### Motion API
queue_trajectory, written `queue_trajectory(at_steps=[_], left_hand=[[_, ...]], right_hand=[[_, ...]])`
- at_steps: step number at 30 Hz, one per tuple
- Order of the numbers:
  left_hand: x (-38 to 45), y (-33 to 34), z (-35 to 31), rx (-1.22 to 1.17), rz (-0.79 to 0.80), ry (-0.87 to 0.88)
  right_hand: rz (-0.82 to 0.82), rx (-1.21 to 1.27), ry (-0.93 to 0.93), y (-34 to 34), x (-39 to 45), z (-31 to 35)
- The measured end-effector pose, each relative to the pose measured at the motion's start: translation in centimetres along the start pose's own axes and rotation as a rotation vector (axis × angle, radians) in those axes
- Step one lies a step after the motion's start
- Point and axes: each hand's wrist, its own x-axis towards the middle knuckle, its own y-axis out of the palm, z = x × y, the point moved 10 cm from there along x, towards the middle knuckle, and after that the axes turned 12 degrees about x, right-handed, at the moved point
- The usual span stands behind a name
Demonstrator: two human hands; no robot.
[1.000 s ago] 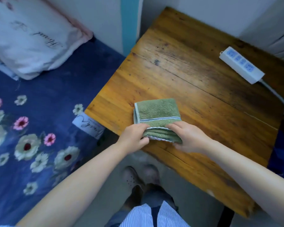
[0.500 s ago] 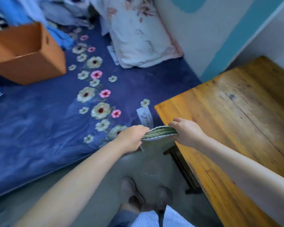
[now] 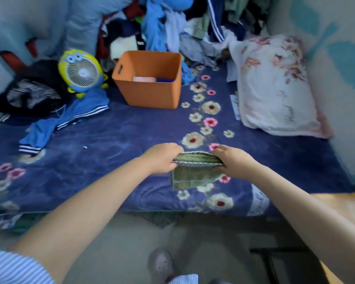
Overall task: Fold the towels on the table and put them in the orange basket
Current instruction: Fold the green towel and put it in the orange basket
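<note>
Fingers of both hands curl around the ends of a folded green towel [image 3: 193,173], the left hand [image 3: 162,158] gripping one end and the right hand [image 3: 233,162] pinching the other, so that it hangs in the air above the near part of a blue flowered bedspread [image 3: 115,144]. One loose layer of the towel droops below the grip. Folding looks finished; the step in hand appears to be the carry to the orange basket [image 3: 150,95], which stands on the bed well ahead of the hands and slightly to the left.

From the left: a heap of dark and striped clothing [image 3: 31,93] lies at the bed's far left, with a blue garment with white stripes [image 3: 66,117] spread in front of it. A yellow cartoon-shaped fan [image 3: 81,72] stands just beside the basket's left wall. The basket is open at the top and already holds something pink and something blue, low inside. A tangle of clothes [image 3: 172,27] is piled behind it. To the right, a white floral pillow [image 3: 275,89] rests against the wall, and a corner of the wooden table [image 3: 344,203] shows at the right edge.

Nothing lies on the bedspread between hands and basket. The next move probably calls for reaching forward and lowering the towel flat through the opening, keeping the drooping layer from unfolding or snagging on the near rim.
</note>
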Motion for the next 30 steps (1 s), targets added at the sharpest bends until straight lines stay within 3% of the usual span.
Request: queue_trajectory(at_steps=[6, 12, 23, 30], left_hand=[[-1.5, -1.7, 13.0, 0.014, -0.018, -0.125], [0.6, -2.5, 21.3, -0.027, -0.04, -0.193], [14.5, -7.2, 35.1, -0.14, -0.123, -0.271], [24.0, -9.8, 42.4, -0.127, -0.193, -0.292]], right_hand=[[0.008, -0.027, -0.088, -2.3, 10.0, 8.7], [0.009, -0.062, -0.088, -5.1, 17.8, 11.9], [-0.06, 0.195, -0.055, -13.4, 36.3, 8.7], [-0.226, 0.403, -0.013, -19.4, 46.4, 4.9]])
